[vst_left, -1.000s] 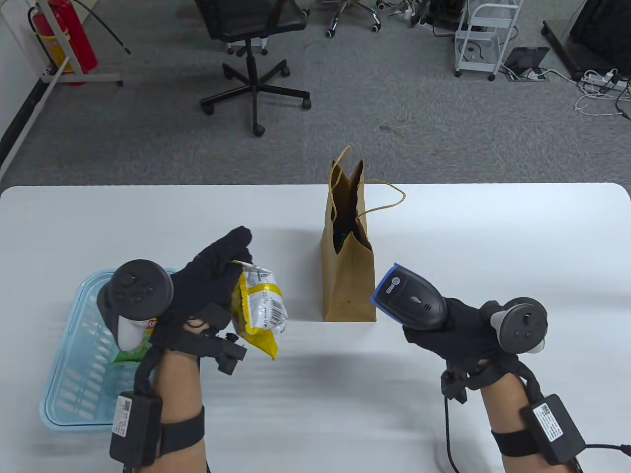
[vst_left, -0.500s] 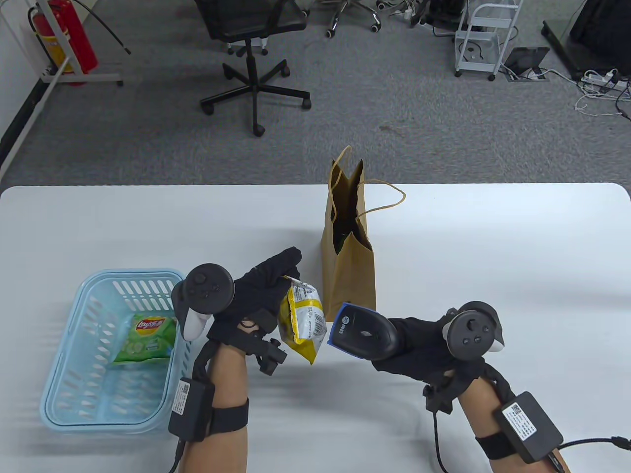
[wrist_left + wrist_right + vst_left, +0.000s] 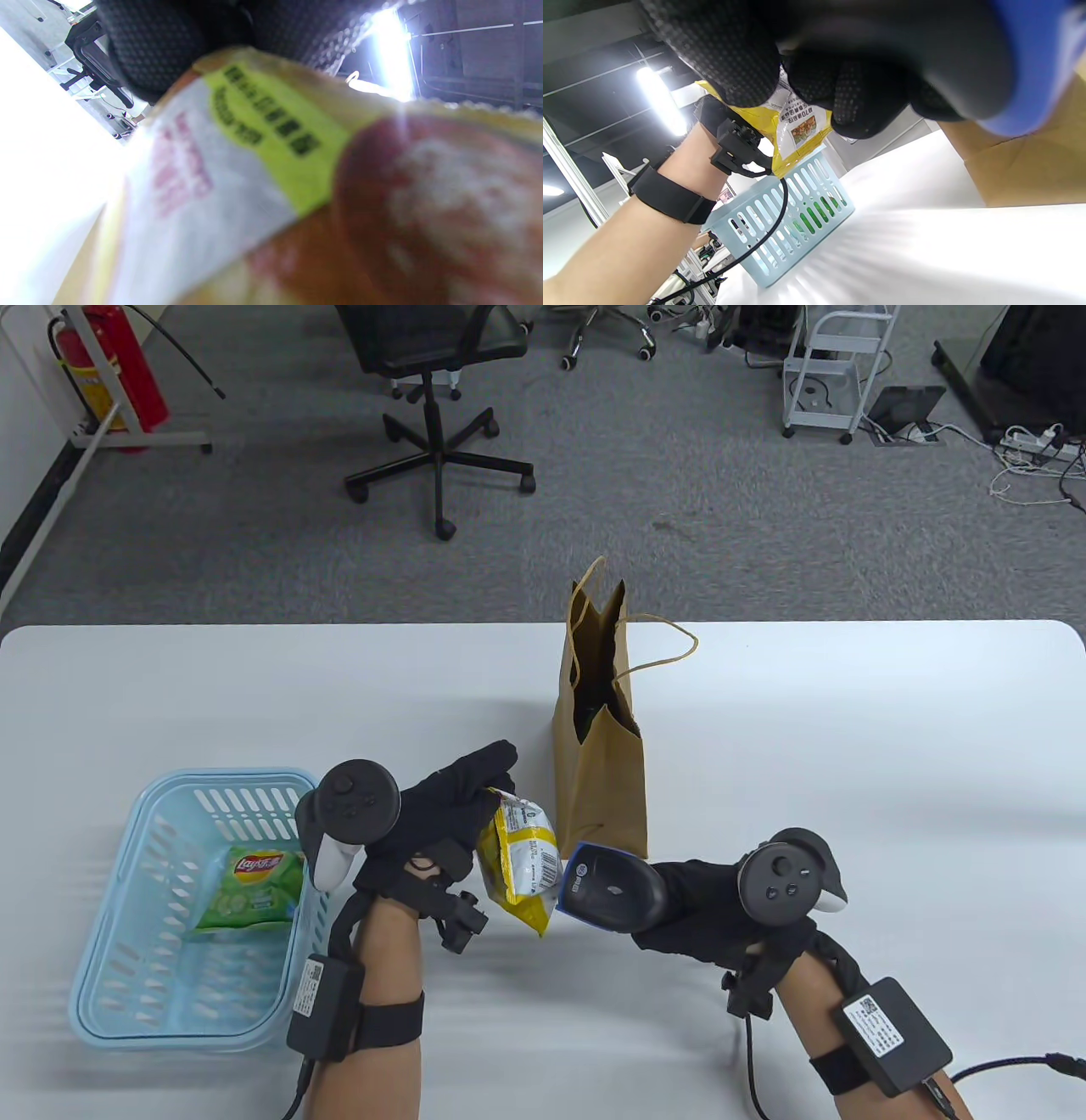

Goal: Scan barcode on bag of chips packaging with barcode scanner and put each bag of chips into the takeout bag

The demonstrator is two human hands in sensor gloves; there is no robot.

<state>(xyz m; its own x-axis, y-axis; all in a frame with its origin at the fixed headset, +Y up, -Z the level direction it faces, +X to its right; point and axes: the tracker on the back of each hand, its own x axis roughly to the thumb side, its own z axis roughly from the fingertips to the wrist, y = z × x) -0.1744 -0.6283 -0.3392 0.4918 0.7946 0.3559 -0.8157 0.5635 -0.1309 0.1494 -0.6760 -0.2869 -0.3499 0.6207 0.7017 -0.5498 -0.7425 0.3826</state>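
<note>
My left hand [image 3: 450,814] holds a yellow bag of chips [image 3: 517,861] above the table, its white label and barcode turned right. The same bag [image 3: 271,190] fills the left wrist view, blurred. My right hand [image 3: 713,908] grips a black barcode scanner [image 3: 607,886] whose blue-rimmed nose sits right beside the barcode. In the right wrist view the scanner [image 3: 967,55] is at the top, with the yellow bag [image 3: 793,127] behind my fingers. The brown paper takeout bag [image 3: 598,755] stands open just behind both hands. A green bag of chips [image 3: 250,891] lies in the blue basket [image 3: 110,933].
The light blue basket [image 3: 793,212] stands at the table's front left. Twine handles of the takeout bag [image 3: 670,645] droop to the right. Beyond the table's far edge are an office chair [image 3: 433,407] and a red fire extinguisher [image 3: 114,360].
My left hand carried the yellow bag rightwards off the basket, uncovering the green bag. My right hand swung the scanner left and down until its nose met the barcode.
</note>
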